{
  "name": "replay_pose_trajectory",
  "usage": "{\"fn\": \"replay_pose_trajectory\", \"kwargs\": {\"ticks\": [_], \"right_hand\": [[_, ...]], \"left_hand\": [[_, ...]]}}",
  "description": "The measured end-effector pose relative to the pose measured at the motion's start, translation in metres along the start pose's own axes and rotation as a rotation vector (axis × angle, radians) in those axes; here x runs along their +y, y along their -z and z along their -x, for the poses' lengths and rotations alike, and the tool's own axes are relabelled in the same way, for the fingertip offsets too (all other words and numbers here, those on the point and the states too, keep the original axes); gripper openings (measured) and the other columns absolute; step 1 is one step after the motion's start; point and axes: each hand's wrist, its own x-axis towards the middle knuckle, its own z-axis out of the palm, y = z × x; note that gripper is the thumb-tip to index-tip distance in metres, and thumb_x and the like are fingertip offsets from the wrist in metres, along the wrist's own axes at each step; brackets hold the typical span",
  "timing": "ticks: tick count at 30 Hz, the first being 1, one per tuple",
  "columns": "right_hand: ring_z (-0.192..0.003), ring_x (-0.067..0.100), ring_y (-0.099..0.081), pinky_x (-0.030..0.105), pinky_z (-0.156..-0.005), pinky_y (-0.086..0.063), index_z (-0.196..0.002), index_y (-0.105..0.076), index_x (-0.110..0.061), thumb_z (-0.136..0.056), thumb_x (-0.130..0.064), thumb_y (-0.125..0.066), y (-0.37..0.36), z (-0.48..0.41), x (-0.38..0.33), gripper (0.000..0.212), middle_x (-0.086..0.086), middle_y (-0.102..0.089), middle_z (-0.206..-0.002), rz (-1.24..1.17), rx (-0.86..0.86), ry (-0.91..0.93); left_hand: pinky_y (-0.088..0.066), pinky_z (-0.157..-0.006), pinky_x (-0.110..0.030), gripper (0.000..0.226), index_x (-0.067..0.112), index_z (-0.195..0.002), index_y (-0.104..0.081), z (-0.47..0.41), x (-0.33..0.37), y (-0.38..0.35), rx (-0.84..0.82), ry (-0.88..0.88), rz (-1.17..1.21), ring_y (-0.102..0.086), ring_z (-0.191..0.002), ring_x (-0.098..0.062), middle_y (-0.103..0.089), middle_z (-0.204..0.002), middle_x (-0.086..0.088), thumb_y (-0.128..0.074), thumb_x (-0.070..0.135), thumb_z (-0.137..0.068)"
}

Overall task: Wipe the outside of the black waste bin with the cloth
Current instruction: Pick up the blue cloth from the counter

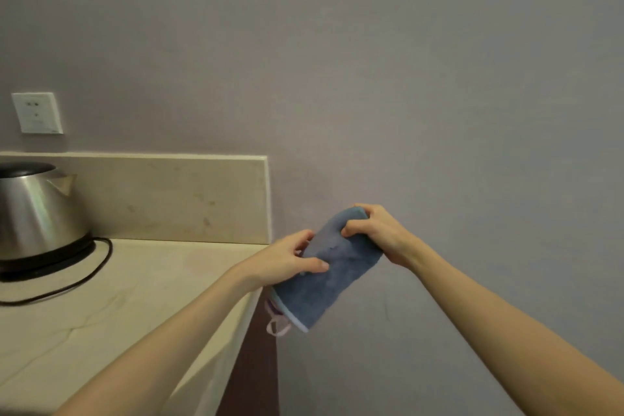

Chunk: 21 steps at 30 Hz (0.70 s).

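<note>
While both arms reached forward, my left hand (287, 260) and right hand (374, 233) clamped the folded, fuzzy blue cloth (329, 272); steel kettle (37, 213) sat at nine o'clock.

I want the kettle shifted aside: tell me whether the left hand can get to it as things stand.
Probably not right away: the left hand is gripping the blue cloth together with the right hand. The counter toward the kettle looks unobstructed otherwise.

The folded blue cloth (329, 267) looks like soft, fuzzy terry with a pale stitched edge and a pink fabric loop. The rounded silver kettle (39, 209) is brushed metal with a dull sheen. The cream counter top (135, 280) looks like smooth, veined stone. The grey wall (439, 78) is matt.
</note>
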Motion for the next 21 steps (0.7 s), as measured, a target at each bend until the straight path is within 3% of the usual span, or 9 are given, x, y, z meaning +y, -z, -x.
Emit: {"fn": "replay_pose_trajectory", "kwargs": {"ticks": [3,5,7,10,14,17,19,21], "right_hand": [[-0.078,0.02,-0.058,0.036,-0.073,-0.047,-0.087,-0.06,-0.009,-0.067,-0.016,-0.074,0.029,0.019,0.005,0.025,0.011,-0.062,-0.083,0.002,0.028,-0.029],[-0.086,0.021,-0.061,0.038,-0.078,-0.049,-0.099,-0.06,-0.008,-0.07,-0.033,-0.076,0.046,0.033,0.013,0.042,0.014,-0.064,-0.095,-0.087,0.071,-0.077],[-0.093,0.024,-0.063,0.039,-0.076,-0.052,-0.109,-0.061,-0.009,-0.067,-0.054,-0.072,0.059,0.05,0.025,0.063,0.013,-0.066,-0.103,-0.255,0.083,-0.158],[-0.084,0.02,-0.065,0.036,-0.068,-0.054,-0.098,-0.07,-0.016,-0.068,-0.061,-0.06,0.073,0.074,0.052,0.055,0.009,-0.069,-0.095,-0.457,0.122,-0.216],[-0.069,0.013,-0.063,0.031,-0.063,-0.049,-0.091,-0.071,-0.018,-0.066,-0.057,-0.065,0.072,0.103,0.085,0.047,0.001,-0.068,-0.082,-0.545,0.147,-0.263],[-0.076,0.013,-0.068,0.029,-0.061,-0.052,-0.098,-0.07,-0.017,-0.068,-0.044,-0.073,0.067,0.12,0.096,0.041,-0.002,-0.073,-0.088,-0.573,0.165,-0.262],[-0.078,0.014,-0.069,0.028,-0.059,-0.052,-0.101,-0.067,-0.014,-0.077,-0.029,-0.069,0.065,0.126,0.103,0.028,-0.002,-0.075,-0.089,-0.605,0.258,-0.249],[-0.083,0.018,-0.069,0.033,-0.067,-0.055,-0.102,-0.065,-0.012,-0.083,-0.02,-0.065,0.064,0.132,0.11,0.021,0.002,-0.075,-0.09,-0.63,0.361,-0.255]], "left_hand": [[-0.043,-0.075,-0.038,0.027,-0.002,-0.1,-0.054,-0.012,0.011,-0.033,0.052,-0.029,0.035,-0.05,-0.086,-0.014,-0.056,-0.091,-0.007,-0.063,0.015,-0.082],[-0.045,-0.073,-0.034,0.013,0.002,-0.099,-0.056,-0.017,0.019,-0.053,0.085,-0.006,0.165,-0.053,-0.084,-0.015,-0.058,-0.093,-0.011,-0.055,0.006,-0.087],[-0.045,-0.07,-0.029,0.018,0.003,-0.104,-0.058,-0.022,0.027,-0.072,0.111,0.042,0.319,-0.057,-0.083,-0.018,-0.061,-0.093,-0.012,-0.052,0.004,-0.087],[-0.05,-0.068,-0.027,0.019,0.007,-0.107,-0.058,-0.027,0.037,-0.097,0.144,0.084,0.437,-0.061,-0.083,-0.019,-0.064,-0.093,-0.009,-0.051,0.009,-0.09],[-0.053,-0.066,-0.029,0.012,0.013,-0.1,-0.056,-0.029,0.043,-0.132,0.2,0.103,0.525,-0.063,-0.08,-0.019,-0.065,-0.093,-0.009,-0.053,0.009,-0.089],[-0.054,-0.074,-0.037,0.006,0.014,-0.091,-0.056,-0.025,0.04,-0.159,0.215,0.101,0.501,-0.065,-0.083,-0.021,-0.067,-0.093,-0.008,-0.059,0.011,-0.086],[-0.052,-0.07,-0.031,0.008,0.016,-0.089,-0.056,-0.022,0.037,-0.174,0.197,0.095,0.396,-0.065,-0.08,-0.017,-0.067,-0.091,-0.006,-0.063,0.015,-0.085],[-0.049,-0.068,-0.03,0.01,0.015,-0.091,-0.057,-0.018,0.035,-0.185,0.176,0.112,0.296,-0.063,-0.075,-0.016,-0.066,-0.086,-0.006,-0.064,0.019,-0.085]]}}
